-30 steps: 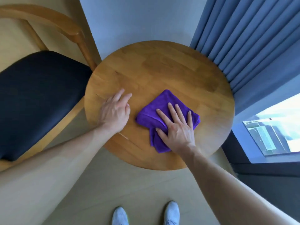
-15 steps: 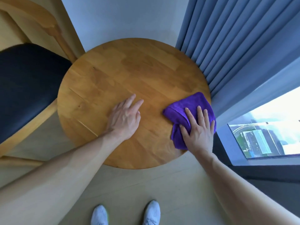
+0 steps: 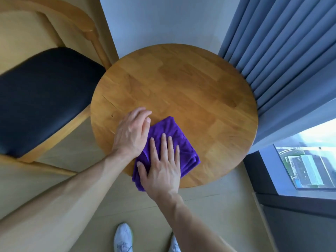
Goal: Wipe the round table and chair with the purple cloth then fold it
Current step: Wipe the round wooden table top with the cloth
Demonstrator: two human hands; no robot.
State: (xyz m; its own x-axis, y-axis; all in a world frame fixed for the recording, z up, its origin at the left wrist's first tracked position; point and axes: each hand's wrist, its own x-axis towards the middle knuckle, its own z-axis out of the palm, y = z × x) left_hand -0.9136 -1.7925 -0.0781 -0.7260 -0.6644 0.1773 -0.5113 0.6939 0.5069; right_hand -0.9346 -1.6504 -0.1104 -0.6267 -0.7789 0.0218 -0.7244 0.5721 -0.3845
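Head view, table: the round wooden table with its warm honey top (image 3: 190, 84) stands between the chair on the left and the curtain on the right; its far half is bare.

Head view, cloth: the bunched purple microfibre cloth (image 3: 169, 130) lies on the near edge of the table, a little left of centre, with one corner hanging over the near rim.

Head view, right hand: the right hand (image 3: 161, 168) lies flat on the cloth, fingers straight and slightly spread, pressing down on it and gripping nothing.

Head view, left hand: the left hand (image 3: 131, 132) rests on the tabletop just left of the cloth, fingers loosely bent, thumb touching the cloth's left edge; it holds nothing.

Head view, chair: the wooden armchair with a black padded seat (image 3: 41, 95) sits to the left, its frame close to the table rim.

Head view, surroundings: pleated blue-grey curtain (image 3: 283, 51) at far right, a window (image 3: 309, 164) at near right, white shoes (image 3: 123, 237) on the pale floor.

Change: half a second ago the cloth was at the table's right edge by the curtain; it has now swept back to the near-left, next to the bracing hand.

Meaning: this looks like back-and-forth wiping of the near half of the table. The chair and the folding seem not yet begun.
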